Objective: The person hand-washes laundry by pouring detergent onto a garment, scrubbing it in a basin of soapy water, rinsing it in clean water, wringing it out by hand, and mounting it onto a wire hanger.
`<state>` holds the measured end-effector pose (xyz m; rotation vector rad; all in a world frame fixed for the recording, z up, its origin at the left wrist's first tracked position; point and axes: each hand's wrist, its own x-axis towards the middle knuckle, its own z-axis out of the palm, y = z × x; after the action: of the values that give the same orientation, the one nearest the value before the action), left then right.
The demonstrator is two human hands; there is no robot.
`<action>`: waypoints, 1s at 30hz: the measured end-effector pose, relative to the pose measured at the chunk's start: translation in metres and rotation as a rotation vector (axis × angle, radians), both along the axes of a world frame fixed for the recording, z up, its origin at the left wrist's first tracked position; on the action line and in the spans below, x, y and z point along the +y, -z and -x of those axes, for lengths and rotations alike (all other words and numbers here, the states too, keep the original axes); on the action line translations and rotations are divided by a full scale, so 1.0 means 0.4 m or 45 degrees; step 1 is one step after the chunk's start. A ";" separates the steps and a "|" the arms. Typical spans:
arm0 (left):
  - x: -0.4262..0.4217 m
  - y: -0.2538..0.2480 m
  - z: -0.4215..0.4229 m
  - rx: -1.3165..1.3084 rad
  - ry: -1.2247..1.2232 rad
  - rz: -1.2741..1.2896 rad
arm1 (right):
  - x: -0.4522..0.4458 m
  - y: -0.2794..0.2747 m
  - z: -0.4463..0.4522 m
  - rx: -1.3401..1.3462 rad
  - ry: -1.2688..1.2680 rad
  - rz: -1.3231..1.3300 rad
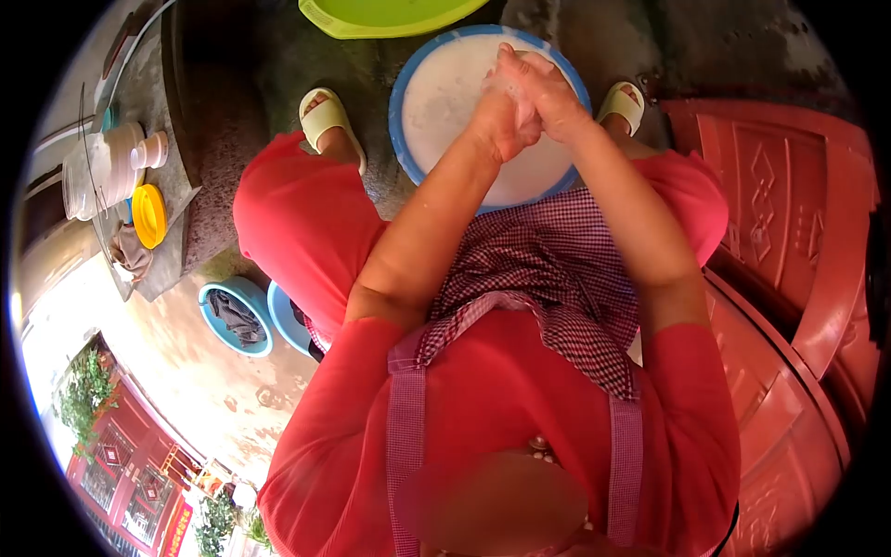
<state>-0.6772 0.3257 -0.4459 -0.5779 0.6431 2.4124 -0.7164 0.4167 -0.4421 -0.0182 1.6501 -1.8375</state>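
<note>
Both hands are clasped together over a basin [399,130] with a blue rim and whitish, cloudy, sudsy water. My left hand [504,121] looks wet and foamy, its fingers closed against the other hand. Pressed on it from the right is my right hand [549,96], its fingers wrapped over. Whether anything small lies between the palms is hidden. Below the hands, a checked apron [529,251] is bunched over the lap, close to the basin's near rim.
A lime-green basin [390,20] lies beyond the blue-rimmed one. Light-blue tubs [264,339] stand at left, one with dark cloth [237,317]. A ledge holds stacked tubs [102,172] and a yellow lid [148,215]. Red panelled doors [761,204] stand close on the right.
</note>
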 end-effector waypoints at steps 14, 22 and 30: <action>0.033 -0.039 -0.004 -0.077 -0.376 0.861 | -0.069 0.009 -0.020 0.103 0.431 -0.138; -0.061 -0.007 0.055 0.447 -0.293 0.632 | -0.051 0.056 0.085 0.091 0.486 -0.044; -0.184 0.100 0.014 0.028 -0.153 1.150 | 0.014 0.082 0.106 -0.096 0.562 -0.429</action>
<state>-0.6829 0.2519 -0.4861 -0.9502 1.7659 2.1318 -0.7586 0.4222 -0.4749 0.5954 2.0030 -1.8064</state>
